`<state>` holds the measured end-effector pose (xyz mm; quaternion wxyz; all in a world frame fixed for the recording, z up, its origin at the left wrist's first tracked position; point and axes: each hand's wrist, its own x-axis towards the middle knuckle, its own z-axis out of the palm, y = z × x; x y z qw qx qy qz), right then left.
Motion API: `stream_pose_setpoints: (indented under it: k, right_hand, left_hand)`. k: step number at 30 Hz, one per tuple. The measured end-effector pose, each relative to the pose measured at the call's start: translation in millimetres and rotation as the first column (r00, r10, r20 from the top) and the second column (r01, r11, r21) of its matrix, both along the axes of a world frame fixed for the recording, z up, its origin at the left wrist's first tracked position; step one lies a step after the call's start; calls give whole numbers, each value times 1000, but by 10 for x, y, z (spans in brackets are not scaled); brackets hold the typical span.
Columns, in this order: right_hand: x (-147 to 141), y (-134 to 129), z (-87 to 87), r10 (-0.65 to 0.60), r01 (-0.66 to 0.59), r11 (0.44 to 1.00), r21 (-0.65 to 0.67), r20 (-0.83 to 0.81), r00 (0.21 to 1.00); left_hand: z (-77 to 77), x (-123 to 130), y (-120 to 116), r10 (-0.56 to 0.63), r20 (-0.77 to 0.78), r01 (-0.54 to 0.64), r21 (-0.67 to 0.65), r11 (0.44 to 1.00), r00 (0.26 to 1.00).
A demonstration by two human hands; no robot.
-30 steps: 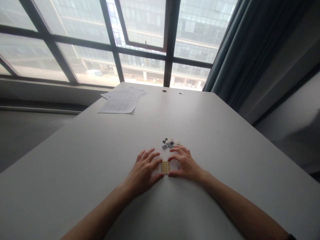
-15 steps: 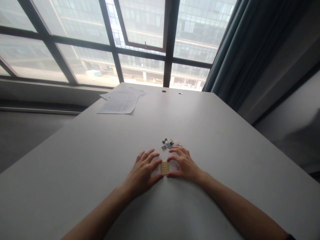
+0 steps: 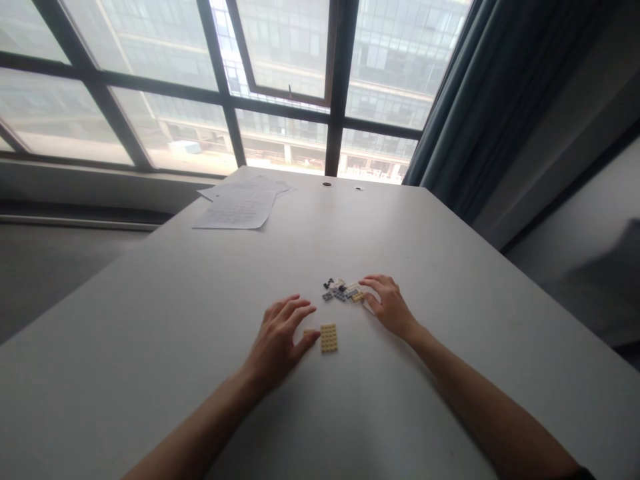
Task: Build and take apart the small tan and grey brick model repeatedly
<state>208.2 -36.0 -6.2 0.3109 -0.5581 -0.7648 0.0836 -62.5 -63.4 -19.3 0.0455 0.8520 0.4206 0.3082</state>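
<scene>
1. The big beige brick (image 3: 329, 338), flat and studded, lay on the table between your two hands, with neither hand gripping it. Your left thumb tip was just beside its left edge; whether they touched, I could not tell.
2. The small beige brick (image 3: 309, 331) lay just left of the big beige brick, partly hidden behind your left thumb.
3. Your left hand (image 3: 283, 331) was to the left of the big beige brick, its thumb apart from the loosely spread fingers, pinching nothing that showed.
4. Your right hand (image 3: 389, 305) was beyond the big beige brick and to its right, at the pile's edge. Its thumb and index finger stood apart, the yellow brick (image 3: 358, 297) just beside the thumb tip. Contact there was too small to tell.
5. The grey bricks (image 3: 339, 294), white bricks (image 3: 340, 283) and black bricks (image 3: 328, 283) lay together beyond the big beige brick, mostly left of your right fingertips.
6. Working at that pile well, I judged, called for a light pinch on one brick's opposite edges, without dragging its neighbours, while your left thumb avoided nudging the big beige brick.
7. The papers (image 3: 235, 205) lay far beyond the big beige brick, to its left.
</scene>
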Motion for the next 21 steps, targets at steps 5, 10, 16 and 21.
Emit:
stream_pose_setpoints:
  k: [5,10,16,21]
  right_hand:
    - [134,268,-43,61,-48,993,-107,129,990]
    - [140,397,-51,93,-61,986,-152,212,973]
    - [160,356,-73,27,-11,997,-81,208,978]
    - [187,342,-109,0,11,998,-59,188,982]
  left_hand:
    - [8,4,-16,10,41,-11,22,1000,999]
    - [-1,-1,-18,15,49,-16,16,1000,999]
    - [-24,-8,-6,35,71,-36,14,999,997]
    - [-17,-3,-5,39,81,-41,23,999,996]
